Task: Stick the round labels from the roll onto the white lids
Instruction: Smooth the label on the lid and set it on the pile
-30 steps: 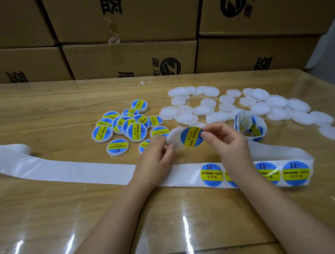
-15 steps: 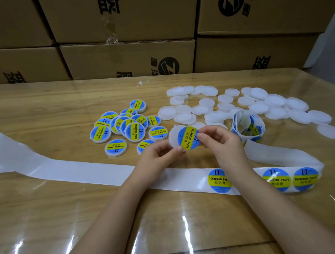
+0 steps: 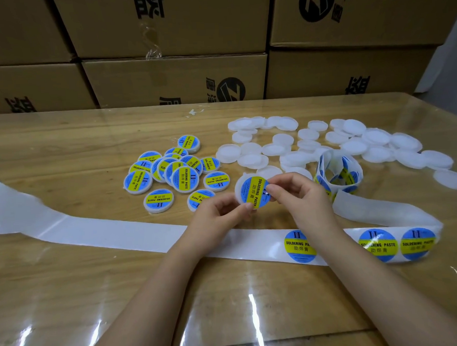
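Observation:
My left hand (image 3: 219, 213) holds a white lid (image 3: 241, 190) tilted up by its lower edge. A round blue and yellow label (image 3: 255, 191) lies on the lid's face, and my right hand (image 3: 297, 195) pinches the label's right edge with fingertips against the lid. The backing strip (image 3: 135, 234) runs across the table under my wrists, with three labels (image 3: 378, 244) left on it at the right. The label roll (image 3: 338, 173) stands behind my right hand. Several bare white lids (image 3: 374, 138) lie at the back right.
Several labelled lids (image 3: 174, 173) lie in a pile left of centre. The wooden table (image 3: 70, 300) has a glossy clear cover. Stacked cardboard boxes (image 3: 174, 77) line the far edge. A small scrap (image 3: 196, 111) lies near the boxes.
The label has gone from held above the lid to lying on its face. Both hands have shifted slightly left and nearer, and the strip has slid right.

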